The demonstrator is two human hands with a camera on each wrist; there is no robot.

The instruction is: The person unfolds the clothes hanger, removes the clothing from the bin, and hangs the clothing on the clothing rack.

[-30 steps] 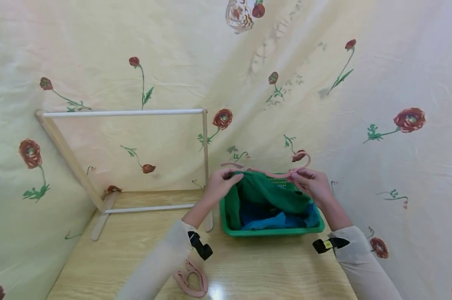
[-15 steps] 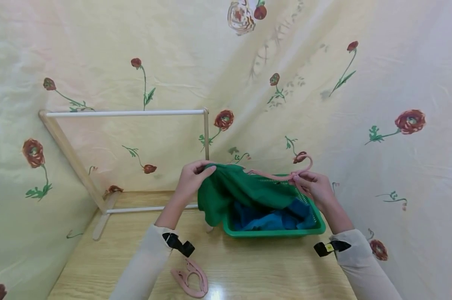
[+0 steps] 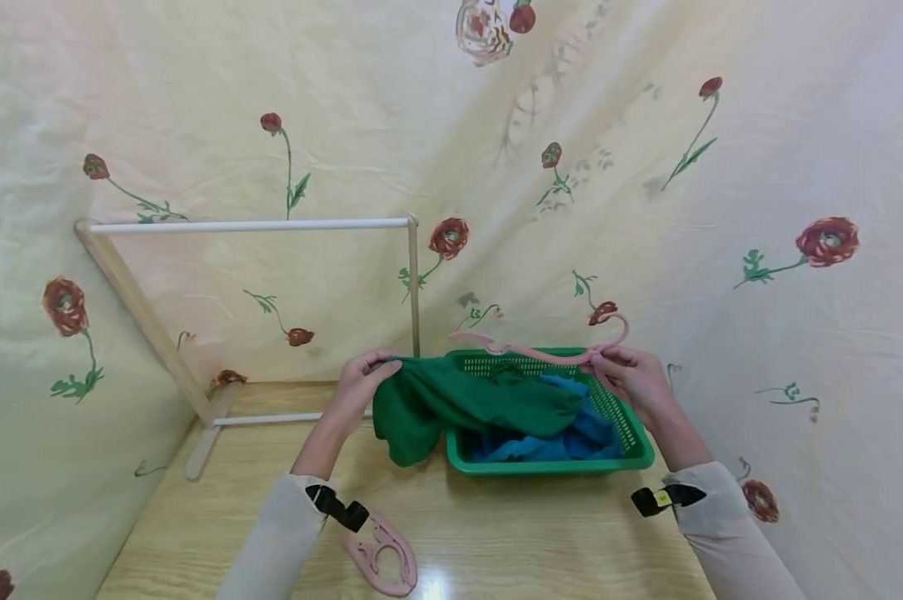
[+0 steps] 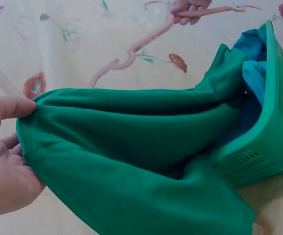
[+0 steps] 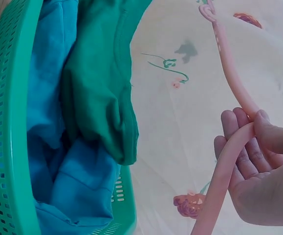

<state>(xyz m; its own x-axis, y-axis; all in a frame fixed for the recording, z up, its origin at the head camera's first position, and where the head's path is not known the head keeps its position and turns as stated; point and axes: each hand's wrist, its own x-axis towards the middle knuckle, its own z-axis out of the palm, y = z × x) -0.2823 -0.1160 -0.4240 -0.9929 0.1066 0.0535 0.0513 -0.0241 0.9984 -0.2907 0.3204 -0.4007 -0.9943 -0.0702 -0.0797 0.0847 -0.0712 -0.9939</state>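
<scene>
My left hand pinches the edge of a green garment between thumb and fingers. From there the cloth stretches rightward, hanging over the near left side of a green plastic basket with its other end still inside. Blue clothing lies in the basket beneath it. Above the basket's right end, my right hand grips a pink hanger at its middle, near the hook. One hanger arm reaches left over the basket's back rim; the other slopes down by the hand. The green garment is apart from the hanger in both wrist views.
On the left of the wooden table stands a rack with wooden sides and a white top rail. A second pink hanger, folded, lies near the front beside the left sleeve. Flower-printed cloth hangs behind and at the sides.
My left hand has moved left, drawing the green garment partly out of the basket, first rising, then lowering. The right hand with the hanger has barely moved; the hanger's left arm now shows uncovered.
</scene>
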